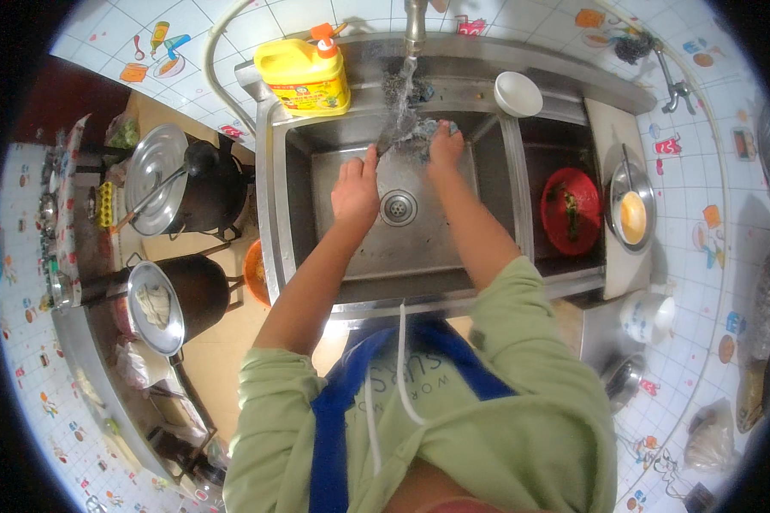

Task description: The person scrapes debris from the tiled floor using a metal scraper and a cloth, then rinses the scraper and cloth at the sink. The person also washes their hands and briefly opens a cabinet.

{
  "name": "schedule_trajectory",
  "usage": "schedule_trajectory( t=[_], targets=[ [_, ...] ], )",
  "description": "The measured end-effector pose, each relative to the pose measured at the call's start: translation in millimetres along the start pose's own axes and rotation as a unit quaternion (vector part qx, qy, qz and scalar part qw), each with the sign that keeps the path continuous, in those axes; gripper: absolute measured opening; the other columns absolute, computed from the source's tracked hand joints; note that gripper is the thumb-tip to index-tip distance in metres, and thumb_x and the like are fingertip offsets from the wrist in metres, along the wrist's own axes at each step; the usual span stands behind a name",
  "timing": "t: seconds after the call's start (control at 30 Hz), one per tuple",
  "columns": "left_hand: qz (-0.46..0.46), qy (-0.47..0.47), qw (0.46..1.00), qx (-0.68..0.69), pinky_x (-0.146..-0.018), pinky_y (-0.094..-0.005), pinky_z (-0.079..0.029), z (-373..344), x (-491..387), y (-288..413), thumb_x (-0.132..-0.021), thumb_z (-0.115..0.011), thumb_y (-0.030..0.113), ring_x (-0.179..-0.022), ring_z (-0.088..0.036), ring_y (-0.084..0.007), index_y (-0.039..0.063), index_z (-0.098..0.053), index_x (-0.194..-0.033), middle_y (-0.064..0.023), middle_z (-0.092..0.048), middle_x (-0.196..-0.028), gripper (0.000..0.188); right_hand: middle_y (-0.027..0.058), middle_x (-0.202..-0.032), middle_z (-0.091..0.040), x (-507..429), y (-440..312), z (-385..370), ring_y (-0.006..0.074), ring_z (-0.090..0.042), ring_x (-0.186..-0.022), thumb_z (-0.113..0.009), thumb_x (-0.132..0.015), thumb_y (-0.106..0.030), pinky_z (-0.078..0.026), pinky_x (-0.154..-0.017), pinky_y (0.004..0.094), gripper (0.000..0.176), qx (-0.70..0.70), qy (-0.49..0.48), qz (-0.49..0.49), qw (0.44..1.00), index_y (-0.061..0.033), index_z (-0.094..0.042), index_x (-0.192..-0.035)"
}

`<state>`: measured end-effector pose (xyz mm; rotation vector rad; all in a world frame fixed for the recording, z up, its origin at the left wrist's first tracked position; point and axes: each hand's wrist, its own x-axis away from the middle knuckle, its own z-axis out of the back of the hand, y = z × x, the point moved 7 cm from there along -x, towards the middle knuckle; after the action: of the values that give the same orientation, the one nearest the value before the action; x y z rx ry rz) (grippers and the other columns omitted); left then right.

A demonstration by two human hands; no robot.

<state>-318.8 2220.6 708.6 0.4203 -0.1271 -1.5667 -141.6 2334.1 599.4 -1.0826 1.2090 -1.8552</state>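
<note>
Water runs from the metal faucet (415,29) into the stainless steel sink basin (410,256). My right hand (446,151) grips a wet bluish-grey cloth (428,129) at the basin's back edge. Left of it, my left hand (357,189) has curled fingers, with its thumb and forefinger side at a thin dark object (388,138) under the stream. Splashing water blurs that object, so its kind and my left hand's hold on it are unclear. The round drain (398,208) lies below and between my hands.
A yellow pump jug (305,80) stands at the sink's back left, a white bowl (518,94) at its back right. A red plastic basin (571,211) sits in the right compartment. Farther right is a metal bowl (647,224). Lidded pots (157,179) stand at left.
</note>
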Motion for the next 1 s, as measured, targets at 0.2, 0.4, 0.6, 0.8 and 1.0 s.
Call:
schedule_trajectory(
  t=[0.2, 0.4, 0.6, 0.8, 1.0],
  targets=[
    [0.008, 0.058, 0.983, 0.173, -0.082, -0.0406, -0.045, -15.1, -32.8, 5.4, -0.086, -0.054, 0.014, -0.093, -0.052, -0.0345, 0.007, -0.05, -0.126, -0.0161, -0.053, -0.101, 0.04, 0.0064, -0.106, -0.059, 12.3, 41.3, -27.0, 0.019, -0.057, -0.094, -0.044, -0.096, -0.033, -0.043, -0.085, 0.0307, 0.037, -0.106, -0.24, -0.041, 0.964, -0.0025, -0.055, -0.115],
    [0.111, 0.015, 0.86, 0.498, -0.081, -0.0377, -0.045, -45.4, -66.3, -15.2, -0.09, -0.051, 0.014, -0.093, -0.055, -0.0255, 0.001, -0.051, -0.121, -0.014, -0.057, -0.097, 0.033, 0.0065, -0.125, -0.051, 95.7, -69.9, -32.8, 0.0175, -0.049, -0.11, -0.039, -0.097, -0.024, -0.037, -0.095, 0.0298, 0.045, -0.281, -0.346, -0.024, 0.895, -0.0043, -0.039, -0.137],
    [0.267, -0.1, 0.6, 0.748, -0.083, -0.0322, -0.046, -65.8, -76.5, 5.8, -0.093, -0.049, 0.015, -0.101, -0.055, -0.02, 0.004, -0.043, -0.13, -0.012, -0.058, -0.11, 0.039, 0.0087, -0.139, -0.04, 81.9, -85.6, -23.6, 0.0199, -0.041, -0.125, -0.038, -0.096, -0.021, -0.029, -0.104, 0.0296, 0.048, -0.01, -0.302, 0.137, 0.943, -0.0018, -0.034, -0.139],
    [0.167, -0.08, 0.792, 0.582, -0.065, -0.0313, -0.047, -61.2, -87.6, -3.9, -0.092, -0.052, 0.021, -0.076, -0.058, -0.0164, 0.003, -0.044, -0.125, -0.006, -0.062, -0.088, 0.038, 0.0093, -0.129, -0.049, 33.8, -58.4, -40.1, 0.0177, -0.046, -0.115, -0.042, -0.096, -0.022, -0.035, -0.097, 0.0298, 0.043, -0.025, -0.223, 0.319, 0.921, -0.0004, -0.043, -0.133],
    [0.146, -0.204, 0.865, 0.434, -0.068, -0.0284, -0.046, -28.9, -70.6, -2.4, -0.09, -0.054, 0.024, -0.077, -0.056, -0.014, 0.006, -0.051, -0.119, -0.0052, -0.063, -0.09, 0.034, 0.005, -0.106, -0.061, 31.8, -73.4, -49.2, 0.0139, -0.054, -0.099, -0.045, -0.097, -0.022, -0.041, -0.087, 0.0285, 0.031, -0.051, -0.35, 0.035, 0.935, -0.002, -0.054, -0.118]
  ],
)
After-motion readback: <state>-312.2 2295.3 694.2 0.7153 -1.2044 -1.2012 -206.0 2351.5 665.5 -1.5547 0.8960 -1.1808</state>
